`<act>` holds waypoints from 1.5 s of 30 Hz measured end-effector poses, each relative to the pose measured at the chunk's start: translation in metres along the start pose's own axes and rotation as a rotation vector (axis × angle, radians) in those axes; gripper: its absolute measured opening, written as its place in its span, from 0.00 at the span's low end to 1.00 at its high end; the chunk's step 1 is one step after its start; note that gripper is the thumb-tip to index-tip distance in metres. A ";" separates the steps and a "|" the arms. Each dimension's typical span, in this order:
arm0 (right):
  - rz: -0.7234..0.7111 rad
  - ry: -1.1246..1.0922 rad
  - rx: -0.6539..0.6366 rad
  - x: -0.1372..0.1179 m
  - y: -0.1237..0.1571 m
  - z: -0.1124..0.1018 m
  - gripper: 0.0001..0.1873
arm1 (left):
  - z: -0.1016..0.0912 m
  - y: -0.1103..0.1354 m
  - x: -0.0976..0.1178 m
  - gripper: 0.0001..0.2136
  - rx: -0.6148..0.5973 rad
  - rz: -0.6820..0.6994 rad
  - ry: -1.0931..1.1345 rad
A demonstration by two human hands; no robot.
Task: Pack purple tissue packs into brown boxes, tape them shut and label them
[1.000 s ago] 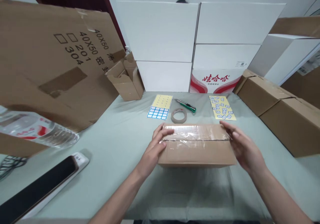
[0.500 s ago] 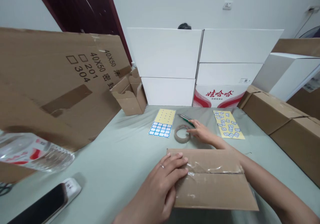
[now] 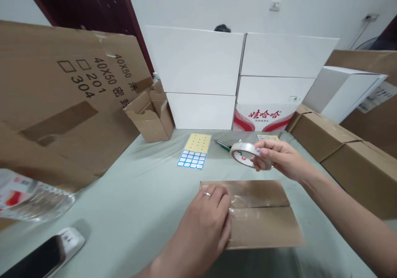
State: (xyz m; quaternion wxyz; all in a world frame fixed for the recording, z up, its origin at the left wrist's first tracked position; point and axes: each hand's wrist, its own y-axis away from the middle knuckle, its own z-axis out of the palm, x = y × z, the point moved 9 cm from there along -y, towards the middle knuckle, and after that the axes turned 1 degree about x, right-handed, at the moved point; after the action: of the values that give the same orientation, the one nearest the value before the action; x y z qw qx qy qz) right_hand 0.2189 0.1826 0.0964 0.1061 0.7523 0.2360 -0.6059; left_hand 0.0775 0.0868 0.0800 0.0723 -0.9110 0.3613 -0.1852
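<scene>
Lifted to two o'clock, our tape roll (image 3: 244, 154) could slip, loosely pinched by our right hand (image 3: 279, 158); left hand (image 3: 204, 222) flat on the carton (image 3: 263, 216).

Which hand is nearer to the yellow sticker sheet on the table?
Right hand: it is just in front of the yellow sticker sheet, holding a round translucent tape roll. Left hand: much farther, lying on the brown cardboard box.

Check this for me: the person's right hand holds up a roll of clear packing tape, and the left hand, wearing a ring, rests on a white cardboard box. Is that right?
Not quite: the box is brown, not white. The head view shows the right hand holding up the roll of clear packing tape, and the left hand, wearing a ring, resting on a brown cardboard box.
</scene>
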 end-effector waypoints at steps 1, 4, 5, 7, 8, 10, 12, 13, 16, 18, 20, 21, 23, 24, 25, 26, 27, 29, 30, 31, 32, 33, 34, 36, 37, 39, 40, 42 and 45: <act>0.001 -0.030 0.005 -0.007 0.006 0.001 0.19 | 0.001 -0.002 0.001 0.08 -0.004 -0.022 -0.002; 0.031 -0.038 -0.023 -0.024 0.023 0.011 0.18 | 0.001 -0.003 0.002 0.08 0.035 -0.067 0.048; 0.041 0.001 -0.039 -0.029 0.029 0.015 0.18 | 0.001 -0.002 0.002 0.08 0.050 -0.076 0.070; 0.030 0.160 -0.050 -0.039 0.041 0.024 0.17 | 0.004 0.000 0.000 0.08 0.060 -0.088 0.120; -0.002 0.268 -0.039 -0.045 0.048 0.029 0.16 | 0.006 0.002 -0.001 0.08 0.056 -0.094 0.158; -0.131 0.511 0.015 -0.055 0.061 0.039 0.11 | 0.007 0.004 -0.004 0.09 0.059 -0.110 0.257; -0.320 0.724 0.080 -0.061 0.075 0.054 0.07 | 0.004 0.006 -0.008 0.09 0.084 -0.147 0.387; -0.413 0.808 0.110 -0.062 0.082 0.062 0.05 | 0.002 0.007 -0.011 0.10 0.101 -0.185 0.472; -0.592 0.961 0.196 -0.053 0.097 0.082 0.07 | -0.002 0.010 -0.018 0.16 0.151 -0.327 0.782; -0.645 0.989 0.254 -0.049 0.103 0.087 0.08 | -0.002 0.011 -0.016 0.20 0.171 -0.368 0.921; -0.678 0.989 0.309 -0.050 0.107 0.088 0.08 | 0.001 0.010 -0.013 0.21 0.179 -0.374 0.980; -0.686 0.988 0.336 -0.051 0.108 0.087 0.08 | 0.003 0.009 -0.012 0.22 0.184 -0.382 0.999; -0.695 0.982 0.381 -0.053 0.110 0.085 0.07 | 0.008 0.009 -0.013 0.22 0.195 -0.411 1.050; -0.702 0.978 0.397 -0.054 0.110 0.084 0.07 | 0.010 0.009 -0.014 0.22 0.196 -0.423 1.075; -0.711 0.973 0.410 -0.055 0.111 0.083 0.07 | 0.012 0.009 -0.015 0.22 0.191 -0.430 1.091; -0.719 0.970 0.421 -0.055 0.111 0.083 0.07 | 0.013 0.009 -0.015 0.22 0.183 -0.431 1.098; -0.727 0.969 0.428 -0.056 0.110 0.084 0.08 | 0.013 0.009 -0.014 0.22 0.174 -0.429 1.100; -0.738 0.988 0.438 -0.056 0.109 0.086 0.08 | 0.013 0.009 -0.014 0.21 0.161 -0.421 1.101; -0.746 1.005 0.440 -0.057 0.108 0.088 0.07 | 0.012 0.009 -0.014 0.20 0.160 -0.424 1.108; -0.758 1.025 0.441 -0.058 0.107 0.091 0.07 | 0.012 0.009 -0.015 0.19 0.161 -0.432 1.122; -0.772 1.049 0.440 -0.058 0.106 0.094 0.06 | 0.013 0.010 -0.016 0.18 0.164 -0.445 1.144; -0.789 1.076 0.439 -0.059 0.106 0.097 0.06 | 0.014 0.011 -0.018 0.17 0.163 -0.461 1.169; -0.805 1.104 0.438 -0.060 0.106 0.100 0.06 | 0.016 0.011 -0.018 0.16 0.155 -0.479 1.198; -0.824 1.158 0.433 -0.059 0.105 0.104 0.07 | 0.021 0.012 -0.020 0.13 0.130 -0.511 1.252; -0.829 1.178 0.428 -0.058 0.105 0.105 0.07 | 0.022 0.012 -0.020 0.13 0.124 -0.515 1.262; -0.848 1.183 0.415 -0.056 0.107 0.105 0.07 | 0.022 0.013 -0.021 0.12 0.139 -0.506 1.243; -0.868 1.175 0.410 -0.056 0.109 0.104 0.07 | 0.020 0.013 -0.023 0.12 0.156 -0.496 1.223; -0.910 1.157 0.460 -0.058 0.116 0.098 0.12 | 0.019 0.014 -0.025 0.12 0.184 -0.481 1.190; -0.802 1.036 0.669 -0.063 0.121 0.069 0.32 | 0.018 0.014 -0.026 0.12 0.193 -0.463 1.179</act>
State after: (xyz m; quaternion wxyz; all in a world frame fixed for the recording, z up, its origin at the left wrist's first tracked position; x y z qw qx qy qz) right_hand 0.2084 0.0325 0.1247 -0.4840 0.7902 0.3153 -0.2046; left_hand 0.0579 0.0942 0.0523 -0.0987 -0.7001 0.1161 -0.6976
